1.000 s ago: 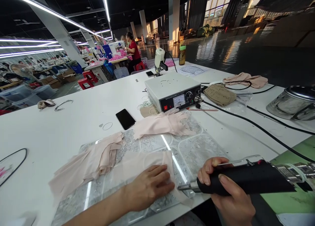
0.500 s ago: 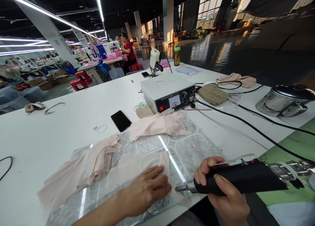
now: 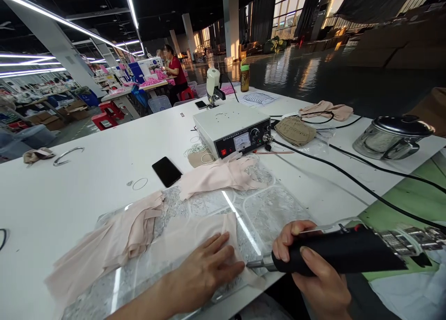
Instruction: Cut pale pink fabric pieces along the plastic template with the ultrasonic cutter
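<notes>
My left hand (image 3: 205, 273) lies flat with fingers stretched out, pressing a thin pale pink fabric piece (image 3: 195, 231) onto a clear patterned mat (image 3: 272, 213). In my right hand (image 3: 320, 283) is a black handheld ultrasonic cutter (image 3: 334, 252), its fingers wrapped round the handle. The cutter's metal tip is close to my left fingertips, at the fabric's right edge; whether it touches the cloth I cannot tell. Left of the hands lies a pile of pink fabric strips (image 3: 118, 236). Further pink fabric pieces (image 3: 219, 176) rest at the mat's far side.
Behind the mat stands a control box (image 3: 230, 129) with a meter, its black cable (image 3: 324, 171) running right. Around it are a phone (image 3: 166, 171), brown fabric pieces (image 3: 295, 130), a glass pot (image 3: 386, 139) and a bottle (image 3: 245, 77). A person in red sits at a distant sewing machine.
The view has turned slightly right, so the table and its objects sit a little further left. Both hands and the cutter keep nearly the same places on the fabric.
</notes>
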{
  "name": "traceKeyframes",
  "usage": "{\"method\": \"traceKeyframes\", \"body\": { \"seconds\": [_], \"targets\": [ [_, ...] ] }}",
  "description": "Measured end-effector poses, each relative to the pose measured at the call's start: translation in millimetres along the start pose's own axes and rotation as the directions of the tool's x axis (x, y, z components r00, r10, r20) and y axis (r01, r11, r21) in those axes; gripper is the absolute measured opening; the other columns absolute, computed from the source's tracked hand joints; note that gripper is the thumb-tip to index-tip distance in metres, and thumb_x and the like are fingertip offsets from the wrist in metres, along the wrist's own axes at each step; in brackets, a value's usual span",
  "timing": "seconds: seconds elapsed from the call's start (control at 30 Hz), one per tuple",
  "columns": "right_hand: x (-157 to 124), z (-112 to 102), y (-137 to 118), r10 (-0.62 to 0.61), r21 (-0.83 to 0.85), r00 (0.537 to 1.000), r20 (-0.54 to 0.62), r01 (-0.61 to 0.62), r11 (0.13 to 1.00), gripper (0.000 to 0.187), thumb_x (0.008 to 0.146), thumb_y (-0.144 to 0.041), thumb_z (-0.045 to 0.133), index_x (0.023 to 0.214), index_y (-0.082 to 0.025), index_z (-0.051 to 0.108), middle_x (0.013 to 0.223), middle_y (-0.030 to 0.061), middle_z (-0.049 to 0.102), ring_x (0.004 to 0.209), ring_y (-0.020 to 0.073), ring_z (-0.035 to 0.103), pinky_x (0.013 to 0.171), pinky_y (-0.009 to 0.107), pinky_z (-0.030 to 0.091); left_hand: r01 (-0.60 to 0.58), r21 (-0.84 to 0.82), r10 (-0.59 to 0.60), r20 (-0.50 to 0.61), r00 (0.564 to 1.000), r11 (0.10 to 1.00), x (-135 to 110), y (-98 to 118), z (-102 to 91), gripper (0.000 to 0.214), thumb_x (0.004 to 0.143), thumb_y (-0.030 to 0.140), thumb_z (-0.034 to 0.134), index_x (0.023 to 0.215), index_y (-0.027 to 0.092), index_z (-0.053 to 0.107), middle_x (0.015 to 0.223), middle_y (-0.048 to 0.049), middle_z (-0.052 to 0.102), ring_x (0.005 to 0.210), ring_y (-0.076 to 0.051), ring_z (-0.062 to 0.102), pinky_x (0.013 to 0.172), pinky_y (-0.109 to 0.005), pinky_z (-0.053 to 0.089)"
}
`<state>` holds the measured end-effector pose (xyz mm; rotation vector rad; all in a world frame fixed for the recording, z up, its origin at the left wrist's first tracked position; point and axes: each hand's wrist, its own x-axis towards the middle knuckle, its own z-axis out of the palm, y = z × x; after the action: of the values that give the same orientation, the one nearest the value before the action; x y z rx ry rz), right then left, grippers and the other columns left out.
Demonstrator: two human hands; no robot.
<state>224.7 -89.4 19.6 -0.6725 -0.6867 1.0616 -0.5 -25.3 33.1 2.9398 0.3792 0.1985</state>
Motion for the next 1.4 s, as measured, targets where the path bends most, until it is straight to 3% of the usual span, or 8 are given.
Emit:
{"method": "traceKeyframes", "body": {
  "seconds": [0.53, 0.87, 1.07, 1.4],
  "targets": [
    [5.8, 8.3, 5.0, -0.016, -0.020, 0.996, -0.084, 0.015, 1.000, 0.010, 0.077, -0.031, 0.064, 0.083, -0.024, 0.061, 0.068, -0.0014, 0.054, 0.049, 0.0121, 0.053, 0.049, 0.029, 0.050, -0.002, -0.010, 0.002, -0.020, 1.000, 1.000, -9.7, -2.5, 13.6, 0.025, 0.099, 0.018, 0.048, 0.122, 0.022, 0.057, 0.104, -0.0073, 0.058, 0.125, -0.029, 0.050, 0.110, -0.043, 0.037],
    [8.4, 17.5, 3.1, -0.003, -0.121, 0.983, -0.185, -0.020, 0.992, 0.013, 0.071, -0.032, 0.064, 0.076, -0.023, 0.056, 0.066, -0.0011, 0.049, 0.049, 0.0129, 0.047, 0.049, 0.033, 0.047, -0.040, 0.068, 0.044, -0.049, 0.998, 0.997, -7.2, -1.9, 11.2, 0.019, 0.098, 0.021, 0.054, 0.114, 0.023, 0.064, 0.102, -0.0066, 0.059, 0.117, -0.027, 0.053, 0.103, -0.038, 0.041],
    [15.1, 16.4, 7.2, 0.017, -0.140, 0.983, -0.183, -0.043, 0.989, 0.016, 0.069, -0.032, 0.065, 0.075, -0.024, 0.053, 0.065, -0.0026, 0.046, 0.049, 0.0130, 0.046, 0.051, 0.035, 0.047, -0.033, 0.066, 0.037, -0.064, 0.997, 0.997, -8.9, -2.5, 15.8, 0.021, 0.101, 0.022, 0.049, 0.113, 0.025, 0.066, 0.103, -0.0065, 0.061, 0.120, -0.027, 0.052, 0.103, -0.037, 0.040],
    [17.7, 19.9, 5.7, -0.069, -0.156, 0.975, -0.210, 0.036, 0.987, 0.013, 0.069, -0.030, 0.064, 0.074, -0.022, 0.055, 0.066, -0.0023, 0.046, 0.049, 0.0117, 0.045, 0.048, 0.033, 0.046, -0.037, 0.076, 0.046, -0.110, 0.993, 0.996, -9.2, -4.4, 19.1, 0.021, 0.100, 0.020, 0.049, 0.108, 0.024, 0.068, 0.101, -0.0059, 0.061, 0.114, -0.026, 0.056, 0.101, -0.036, 0.042]
  ]
}}
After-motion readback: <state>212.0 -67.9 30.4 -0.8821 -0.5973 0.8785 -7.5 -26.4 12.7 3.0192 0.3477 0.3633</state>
